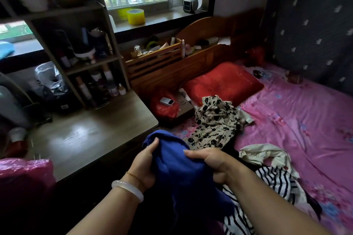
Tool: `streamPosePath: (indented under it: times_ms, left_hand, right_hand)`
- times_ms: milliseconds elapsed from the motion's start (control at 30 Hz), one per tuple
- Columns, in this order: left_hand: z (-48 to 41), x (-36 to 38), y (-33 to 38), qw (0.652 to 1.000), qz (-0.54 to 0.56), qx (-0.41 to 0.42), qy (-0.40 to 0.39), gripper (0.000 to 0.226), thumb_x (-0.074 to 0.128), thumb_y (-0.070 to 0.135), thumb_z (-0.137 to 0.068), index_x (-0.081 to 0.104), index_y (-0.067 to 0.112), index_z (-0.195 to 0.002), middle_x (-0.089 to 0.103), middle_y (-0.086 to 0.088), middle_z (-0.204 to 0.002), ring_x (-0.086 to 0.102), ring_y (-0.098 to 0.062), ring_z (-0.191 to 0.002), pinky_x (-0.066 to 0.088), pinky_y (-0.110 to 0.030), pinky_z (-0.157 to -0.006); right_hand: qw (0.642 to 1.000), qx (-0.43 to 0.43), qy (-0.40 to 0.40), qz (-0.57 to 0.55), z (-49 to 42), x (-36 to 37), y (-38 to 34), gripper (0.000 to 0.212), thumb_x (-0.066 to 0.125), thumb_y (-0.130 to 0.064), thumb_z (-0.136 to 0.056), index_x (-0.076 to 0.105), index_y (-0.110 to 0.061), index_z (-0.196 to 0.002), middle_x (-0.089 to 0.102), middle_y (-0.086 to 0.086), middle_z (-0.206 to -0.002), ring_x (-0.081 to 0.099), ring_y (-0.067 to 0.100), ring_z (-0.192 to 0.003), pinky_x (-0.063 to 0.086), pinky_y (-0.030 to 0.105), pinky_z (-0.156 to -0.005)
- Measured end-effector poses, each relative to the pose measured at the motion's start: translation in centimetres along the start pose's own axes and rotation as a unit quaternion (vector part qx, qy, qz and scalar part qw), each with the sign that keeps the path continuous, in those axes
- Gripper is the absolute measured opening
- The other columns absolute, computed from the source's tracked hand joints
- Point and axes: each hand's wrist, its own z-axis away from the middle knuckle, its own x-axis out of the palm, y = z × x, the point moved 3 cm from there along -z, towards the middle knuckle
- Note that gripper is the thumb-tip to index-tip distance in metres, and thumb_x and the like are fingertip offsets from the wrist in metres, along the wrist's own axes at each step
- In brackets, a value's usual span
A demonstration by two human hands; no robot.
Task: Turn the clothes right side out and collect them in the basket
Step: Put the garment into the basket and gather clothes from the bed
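Note:
A blue garment (pixel 179 173) hangs bunched in front of me, above the bed's near edge. My left hand (pixel 143 166) grips its left side, and my right hand (pixel 212 164) is closed over its right side. On the pink bed sheet (pixel 298 120) lie a cream garment with black flowers (pixel 215 122), a plain cream garment (pixel 265 154) and a black-and-white striped garment (pixel 275 183). No basket is in view.
A wooden desk (pixel 86 135) stands left of the bed, with a shelf of bottles (pixel 91 74) behind it. A red pillow (pixel 223 82) lies at the wooden headboard (pixel 200 44). A red bag with a power bank (pixel 166 103) sits beside the pillow. Pink plastic (pixel 24 173) shows at the lower left.

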Motion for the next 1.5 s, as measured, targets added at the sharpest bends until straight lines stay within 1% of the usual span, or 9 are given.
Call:
streamPosePath:
  times_ms: [200,500,633,733,933,1133,1267,1433,1500]
  left_hand:
    - [-0.1,0.0,-1.4,0.997,-0.081,-0.003,-0.004,0.051,0.069,0.011,-0.074,0.059,0.006,-0.124,0.07,-0.022,-0.105,0.071,-0.033,-0.086,0.058,-0.038,-0.066]
    - [0.6,0.3,-4.6,0.985,-0.089,-0.114,-0.096,0.047,0.059,0.046,-0.084,0.074,0.005,-0.102,0.072,-0.018,-0.101,0.07,-0.027,-0.09,0.049,-0.039,-0.092]
    - [-0.4,0.0,-3.3,0.997,-0.023,0.005,-0.07,0.024,0.055,0.013,-0.081,0.066,0.009,-0.102,0.071,-0.015,-0.08,0.068,-0.022,-0.062,0.054,-0.026,-0.052]
    - [-1.3,0.4,-2.5,0.992,-0.074,0.101,-0.033,0.03,0.053,0.004,-0.086,0.062,0.009,-0.114,0.069,-0.019,-0.104,0.064,-0.031,-0.091,0.051,-0.031,-0.069]
    - [-0.8,0.0,-0.9,0.955,-0.167,0.208,0.129,0.016,0.051,0.009,-0.092,0.062,0.021,-0.091,0.067,-0.014,-0.102,0.062,-0.028,-0.099,0.051,-0.044,-0.093]
    - [0.5,1.0,0.7,0.986,-0.061,0.15,0.039,0.014,0.056,0.006,-0.089,0.07,0.005,-0.09,0.07,-0.019,-0.093,0.065,-0.031,-0.09,0.05,-0.043,-0.089]
    - [1.0,0.7,0.9,0.994,-0.027,0.093,0.059,0.018,0.064,0.009,-0.081,0.07,-0.003,-0.093,0.07,-0.025,-0.097,0.068,-0.036,-0.089,0.053,-0.044,-0.09]
    - [1.9,2.1,1.0,0.998,0.002,0.055,-0.007,0.02,0.048,0.01,-0.092,0.064,0.001,-0.083,0.069,-0.009,-0.059,0.066,-0.017,-0.048,0.054,-0.021,-0.048]
    - [2.4,2.8,1.1,0.998,0.001,0.057,-0.032,0.017,0.052,0.01,-0.089,0.066,0.0,-0.088,0.07,-0.011,-0.068,0.067,-0.019,-0.059,0.056,-0.025,-0.059]
  right_hand:
    - [0.99,-0.054,-0.08,-0.105,0.4,-0.2,-1.1,0.048,0.068,-0.011,-0.077,0.06,-0.002,-0.123,0.064,0.026,-0.118,0.063,0.036,-0.104,0.046,0.046,-0.099]
    - [0.975,-0.024,-0.17,-0.14,1.5,-0.2,-1.1,0.073,0.09,-0.025,-0.053,0.066,0.008,-0.114,0.064,0.025,-0.117,0.064,0.034,-0.104,0.045,0.04,-0.103]
    - [0.973,0.009,-0.203,-0.114,2.3,0.3,-0.8,0.071,0.086,-0.019,-0.062,0.06,0.006,-0.123,0.061,0.023,-0.125,0.062,0.032,-0.109,0.041,0.039,-0.105]
    - [0.959,-0.007,-0.239,-0.152,3.2,0.3,-0.7,0.045,0.073,-0.012,-0.075,0.065,0.007,-0.115,0.065,0.025,-0.117,0.066,0.034,-0.104,0.054,0.041,-0.091]
    - [0.955,-0.106,-0.222,-0.163,2.9,-0.4,-0.3,0.062,0.086,-0.011,-0.062,0.066,-0.007,-0.12,0.062,0.018,-0.126,0.062,0.028,-0.114,0.052,0.038,-0.094]
    - [0.941,-0.139,-0.144,-0.273,2.2,-2.6,-0.4,0.049,0.094,-0.013,-0.037,0.078,-0.006,-0.083,0.075,0.011,-0.089,0.072,0.024,-0.085,0.057,0.035,-0.08]
    - [0.9,-0.261,-0.173,-0.304,3.9,-3.4,-3.7,0.03,0.076,-0.019,-0.058,0.077,-0.015,-0.088,0.073,0.013,-0.103,0.07,0.025,-0.095,0.057,0.035,-0.08]
    - [0.978,-0.049,-0.036,-0.201,-0.6,-4.6,1.2,0.064,0.092,-0.014,-0.027,0.067,-0.007,-0.085,0.066,0.013,-0.079,0.063,0.025,-0.067,0.047,0.029,-0.062]
    - [0.988,0.014,-0.019,-0.153,-0.5,-3.9,3.0,0.032,0.081,-0.015,-0.058,0.064,-0.004,-0.083,0.066,0.013,-0.067,0.062,0.022,-0.055,0.047,0.026,-0.052]
